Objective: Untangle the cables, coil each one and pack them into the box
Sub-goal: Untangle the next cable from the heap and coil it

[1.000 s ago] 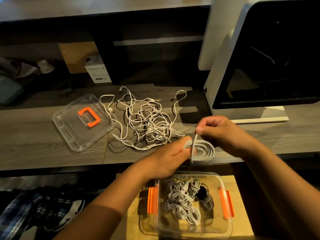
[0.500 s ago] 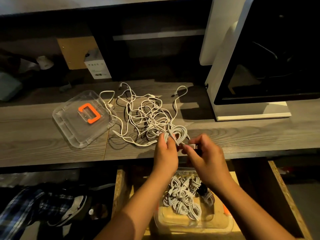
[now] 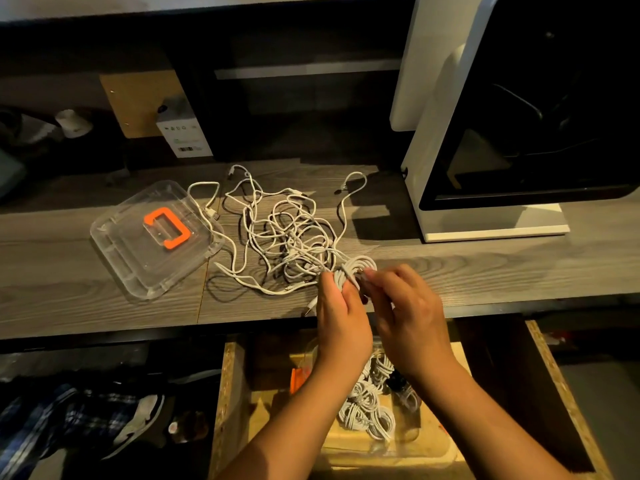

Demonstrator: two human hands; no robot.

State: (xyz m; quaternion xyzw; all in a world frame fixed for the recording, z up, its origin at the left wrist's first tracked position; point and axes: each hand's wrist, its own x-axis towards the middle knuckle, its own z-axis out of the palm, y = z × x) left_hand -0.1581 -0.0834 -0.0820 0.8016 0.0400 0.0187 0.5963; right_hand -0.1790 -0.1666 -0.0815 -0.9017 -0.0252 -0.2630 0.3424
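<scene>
Cable coil (image 3: 360, 265): gripped in left hand (image 3: 341, 308) fingers to hold loops, end pinched by right hand (image 3: 407, 306) fingers, likely for wrapping.

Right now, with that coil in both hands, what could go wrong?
The white coiled cable, held by left hand and right hand, sits against the tangled pile of white cables; lifting it might snag a loop and drag the pile. If its end slips, the coil may spring open above the clear plastic box.

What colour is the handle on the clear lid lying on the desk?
The handle is orange, on the clear lid; the head view shows it best.
</scene>
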